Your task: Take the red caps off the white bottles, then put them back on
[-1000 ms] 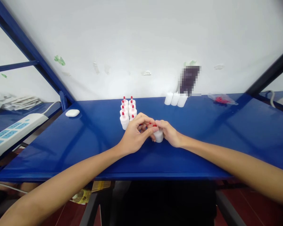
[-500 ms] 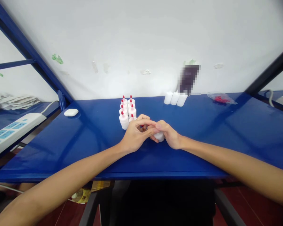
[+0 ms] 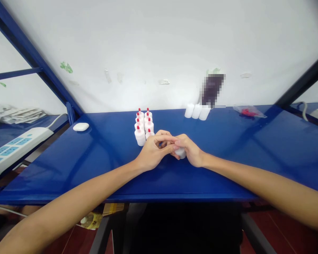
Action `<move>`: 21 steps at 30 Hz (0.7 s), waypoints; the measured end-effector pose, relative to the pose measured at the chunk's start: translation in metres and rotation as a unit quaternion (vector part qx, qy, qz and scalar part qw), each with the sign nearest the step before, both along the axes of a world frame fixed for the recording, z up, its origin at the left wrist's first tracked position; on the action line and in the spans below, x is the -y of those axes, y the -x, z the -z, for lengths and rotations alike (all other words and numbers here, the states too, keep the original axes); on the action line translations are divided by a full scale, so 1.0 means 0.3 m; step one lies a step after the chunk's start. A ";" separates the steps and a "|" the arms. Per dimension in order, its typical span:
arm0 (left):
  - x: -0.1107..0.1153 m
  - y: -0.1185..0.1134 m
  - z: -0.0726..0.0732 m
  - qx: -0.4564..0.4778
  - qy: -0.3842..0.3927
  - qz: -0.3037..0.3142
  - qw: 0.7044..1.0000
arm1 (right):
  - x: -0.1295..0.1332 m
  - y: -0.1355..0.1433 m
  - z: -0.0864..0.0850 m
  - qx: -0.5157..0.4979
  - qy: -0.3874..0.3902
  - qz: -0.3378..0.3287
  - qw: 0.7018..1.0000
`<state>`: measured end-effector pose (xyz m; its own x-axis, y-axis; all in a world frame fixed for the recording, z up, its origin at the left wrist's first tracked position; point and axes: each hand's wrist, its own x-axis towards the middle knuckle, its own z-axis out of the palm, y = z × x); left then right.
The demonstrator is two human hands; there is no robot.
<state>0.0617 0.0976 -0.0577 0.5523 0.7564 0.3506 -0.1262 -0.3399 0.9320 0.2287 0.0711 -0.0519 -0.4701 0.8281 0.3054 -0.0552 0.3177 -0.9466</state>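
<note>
Over the blue table point(image 3: 100, 180), my right hand point(image 3: 192, 150) is closed around a white bottle point(image 3: 180, 152), whose lower end shows below the fingers. My left hand point(image 3: 155, 151) meets it from the left, with thumb and fingers pinched at the top part of the bottle. The fingers of both hands overlap and hide that top part. Just left of my left hand, several white bottles with red tips point(image 3: 140, 136) stand upright in two rows.
White bottles without tips point(image 3: 196, 111) stand near the wall beside a blurred dark object point(image 3: 212, 90). A clear bag of red pieces point(image 3: 249, 112) lies at the back right. At left are a white case point(image 3: 81, 127) and a power strip point(image 3: 18, 146).
The red bit that showed between my fingers is now hidden. Both hands otherwise keep nearly the same pose, and the view has shifted very slightly.
</note>
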 end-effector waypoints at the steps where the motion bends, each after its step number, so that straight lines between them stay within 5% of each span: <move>1: 0.002 0.001 -0.002 -0.009 -0.010 -0.005 1.000 | 0.004 -0.001 -0.004 0.000 0.005 0.008 1.000; 6: 0.028 0.008 -0.023 -0.047 -0.071 -0.010 0.996 | 0.024 -0.006 -0.017 0.026 0.003 0.038 0.999; 13: 0.036 0.033 -0.052 -0.117 -0.296 -0.051 0.947 | 0.019 -0.016 -0.021 0.066 -0.118 0.042 0.990; 21: -0.095 0.164 -0.161 -0.128 -0.462 -0.277 0.833 | -0.035 -0.050 -0.023 0.063 -0.125 0.154 0.978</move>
<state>0.0126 0.1261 -0.0093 0.3542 0.3923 0.8489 0.4512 -0.8668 0.2123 0.2437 0.0815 -0.0450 -0.2570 0.8435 0.4717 0.1914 0.5228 -0.8307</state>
